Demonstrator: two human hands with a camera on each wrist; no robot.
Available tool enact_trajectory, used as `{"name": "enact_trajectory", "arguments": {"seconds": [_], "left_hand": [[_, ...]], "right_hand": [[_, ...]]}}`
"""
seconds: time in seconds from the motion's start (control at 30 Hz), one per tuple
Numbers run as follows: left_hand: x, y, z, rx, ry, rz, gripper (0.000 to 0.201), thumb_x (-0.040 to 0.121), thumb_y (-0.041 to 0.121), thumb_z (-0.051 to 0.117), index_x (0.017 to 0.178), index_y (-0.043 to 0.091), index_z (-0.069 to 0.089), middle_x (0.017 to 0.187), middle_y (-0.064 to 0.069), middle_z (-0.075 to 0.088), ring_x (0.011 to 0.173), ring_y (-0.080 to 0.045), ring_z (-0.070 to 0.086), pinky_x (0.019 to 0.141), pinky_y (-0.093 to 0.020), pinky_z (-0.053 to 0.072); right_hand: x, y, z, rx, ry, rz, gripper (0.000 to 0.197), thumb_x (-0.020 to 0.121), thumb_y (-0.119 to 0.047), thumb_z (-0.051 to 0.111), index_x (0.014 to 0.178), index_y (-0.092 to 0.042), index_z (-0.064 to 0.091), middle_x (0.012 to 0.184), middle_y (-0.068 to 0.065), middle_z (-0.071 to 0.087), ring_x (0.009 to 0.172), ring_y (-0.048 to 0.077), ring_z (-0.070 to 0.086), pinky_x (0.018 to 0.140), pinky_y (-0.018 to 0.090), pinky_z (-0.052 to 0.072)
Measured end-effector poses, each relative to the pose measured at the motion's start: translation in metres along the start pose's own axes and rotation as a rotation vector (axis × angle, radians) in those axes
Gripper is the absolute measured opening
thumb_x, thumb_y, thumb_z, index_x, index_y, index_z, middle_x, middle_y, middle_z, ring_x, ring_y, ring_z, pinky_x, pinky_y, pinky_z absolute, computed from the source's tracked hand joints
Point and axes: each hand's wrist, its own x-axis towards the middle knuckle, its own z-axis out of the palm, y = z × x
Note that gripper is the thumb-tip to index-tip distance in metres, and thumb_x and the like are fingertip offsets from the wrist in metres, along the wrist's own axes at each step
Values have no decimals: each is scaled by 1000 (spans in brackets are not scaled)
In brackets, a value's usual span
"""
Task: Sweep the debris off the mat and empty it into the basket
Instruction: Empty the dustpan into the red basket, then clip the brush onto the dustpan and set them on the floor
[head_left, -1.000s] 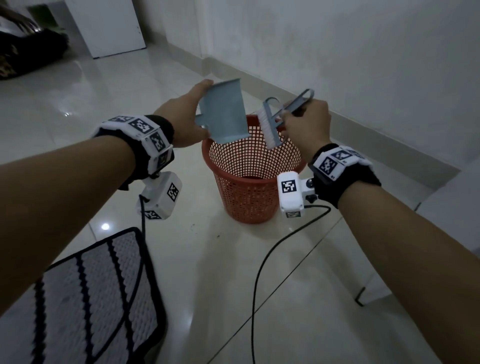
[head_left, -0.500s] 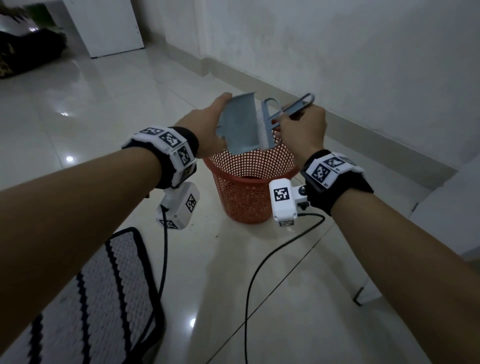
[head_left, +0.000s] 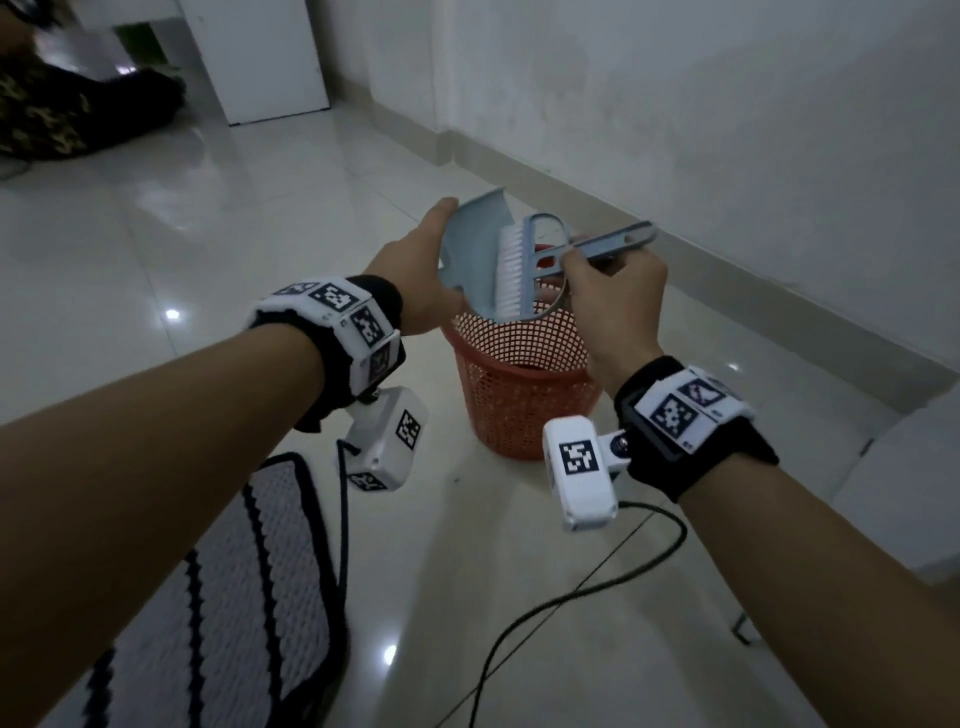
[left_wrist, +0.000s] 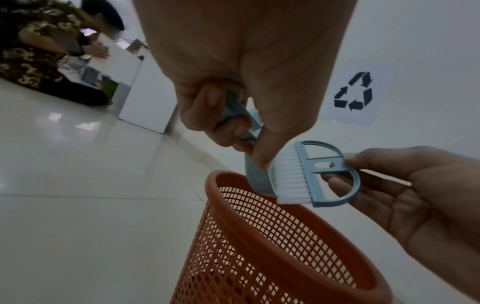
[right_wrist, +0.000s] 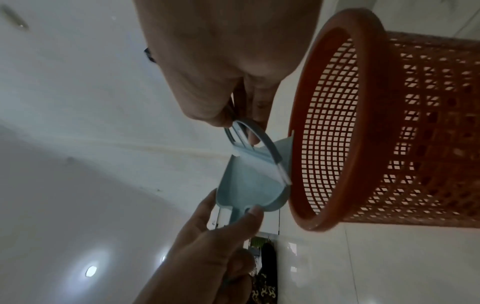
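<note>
Over basket (head_left: 519, 374), fingers (left_wrist: 223, 125) grip dustpan (head_left: 470, 260).

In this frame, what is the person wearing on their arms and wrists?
Both forearms are bare, no sleeves. Each wrist has a black strap carrying white blocks printed with black square codes. A white boxy camera hangs under each wrist, also code-marked, with a black cable trailing to the floor. No gloves or rings visible.

The glossy white tiled floor (head_left: 156, 249) carries an upright orange plastic mesh basket (head_left: 519, 400), a black-striped grey woven mat (head_left: 228, 597) nearby, and a black cable (head_left: 571, 603).
</note>
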Motion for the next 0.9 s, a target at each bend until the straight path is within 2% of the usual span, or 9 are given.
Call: {"name": "enact_trajectory", "arguments": {"seconds": [0.1,0.17,0.2,0.27,0.4,0.47,0.57,0.8,0.9], "left_hand": [[-19,-8,-11,-107,8,-39,98,80,22,74,155,29,11,140,-11,51,117,-31,57,99,-37,48],[-33,-10,-22,-214,14,-96,94,82,21,73,154,31,12,130,-9,57,97,-29,64,75,-39,57],[-42,-11,-27,-286,13,-135,89,85,21,70,153,34,13,117,-9,62,79,-25,62,56,-32,53],[-62,-15,-38,-431,-5,-197,77,92,24,62,151,37,14,94,-10,64,62,-18,49,44,-25,38],[-99,-30,-51,-698,-102,-278,44,100,47,43,139,29,39,83,-6,59,50,-13,42,45,-22,30],[-114,-39,-52,-819,-172,-344,51,99,60,30,122,20,53,79,-5,56,48,-12,39,44,-20,27],[-134,-58,-45,-913,-249,-400,61,95,67,28,119,20,58,80,-8,54,49,-14,39,40,-19,27],[-181,-91,4,-946,-291,-373,27,101,43,43,127,34,48,77,-9,49,46,-15,37,44,-20,25],[-197,-104,22,-988,-295,-397,29,102,32,47,130,41,45,75,-9,50,49,-16,38,44,-23,30]], "right_hand": [[-25,-17,8,52,45,-136,12,89,-15,65,98,-10,72,90,-2,74,74,5,71,60,9,52],[-40,-26,16,-35,84,-302,13,90,-19,65,99,-14,72,89,-8,71,78,3,68,65,3,47],[-47,-29,21,-62,74,-377,14,90,-20,65,100,-14,72,89,-7,70,81,5,66,69,8,50],[-58,-30,34,-174,30,-527,16,89,-22,65,102,-16,73,92,-2,70,85,18,64,75,27,52],[-88,-21,47,-448,-105,-728,26,85,-26,65,111,-24,72,97,0,66,88,21,55,77,41,43],[-107,-12,47,-432,-183,-718,28,83,-25,67,111,-22,71,100,-2,68,91,18,58,79,47,47],[-130,4,42,-297,-313,-655,23,79,-13,72,101,-12,72,101,0,70,93,11,63,80,42,55],[-193,30,31,-319,-667,-665,24,87,-6,68,109,-1,70,111,10,69,104,18,64,94,24,50],[-214,43,27,-325,-742,-744,23,85,8,61,107,5,69,108,15,67,101,19,61,93,16,44]]}}
